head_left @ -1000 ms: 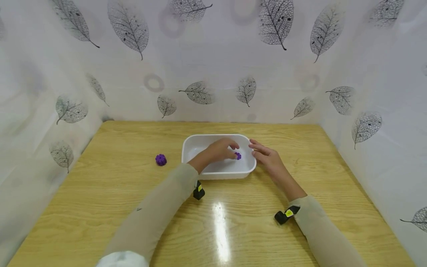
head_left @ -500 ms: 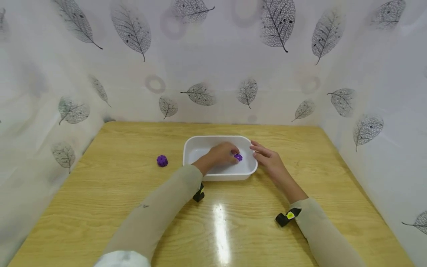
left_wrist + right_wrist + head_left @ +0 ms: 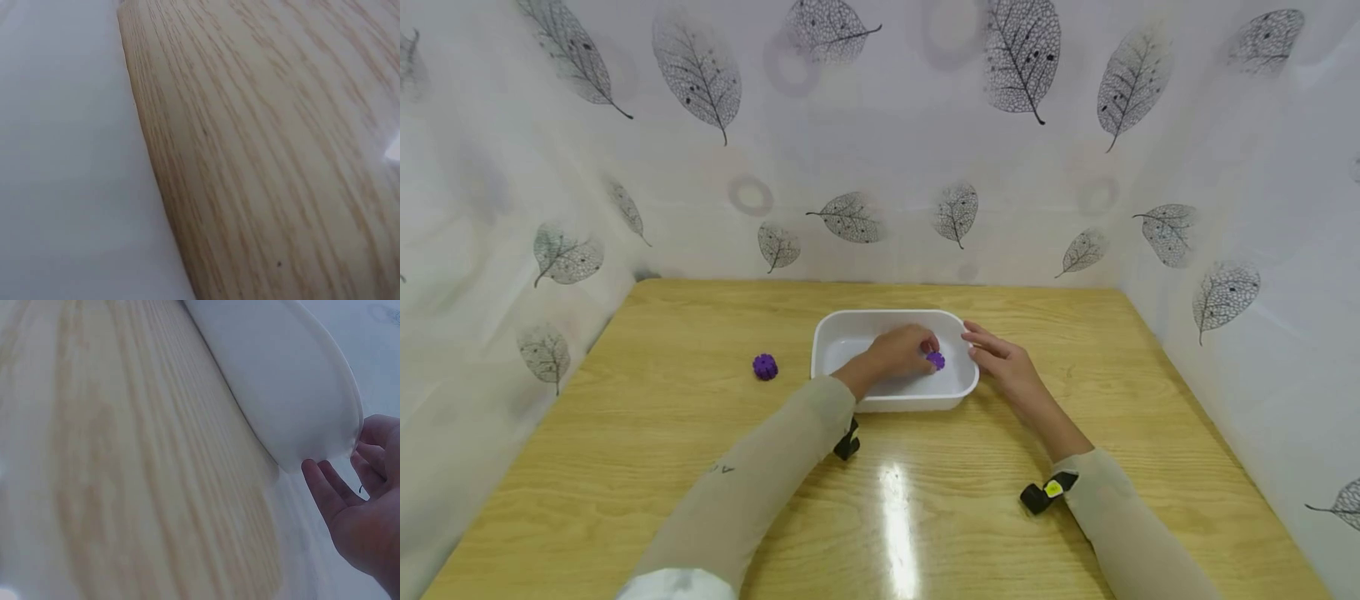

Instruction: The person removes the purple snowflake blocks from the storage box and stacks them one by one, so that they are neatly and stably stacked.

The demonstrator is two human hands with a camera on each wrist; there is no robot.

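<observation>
In the head view, my left hand (image 3: 901,350) reaches into a white rectangular tray (image 3: 917,402). Its thumb and fingertips pinch a small purple flower-shaped piece (image 3: 936,360) near the tray's right end; the fingers hide part of it. The left wrist view has the tray's outer wall (image 3: 75,162) but no hand. At the tray's right end, my right hand (image 3: 1011,367) touches the rim and outer wall with fairly straight fingers. The right wrist view shows this hand (image 3: 369,512) with its fingertips against the wall.
Left of the tray, a ridged purple piece (image 3: 765,367) lies on the wooden table (image 3: 700,433). White leaf-printed sheeting (image 3: 880,125) encloses the back and both sides. Each sleeve carries a black wrist camera, such as the right one (image 3: 1037,498).
My left thumb and fingers have closed in on the purple piece inside the tray. The right hand stays at the tray's right end. The whole view has shifted slightly.
</observation>
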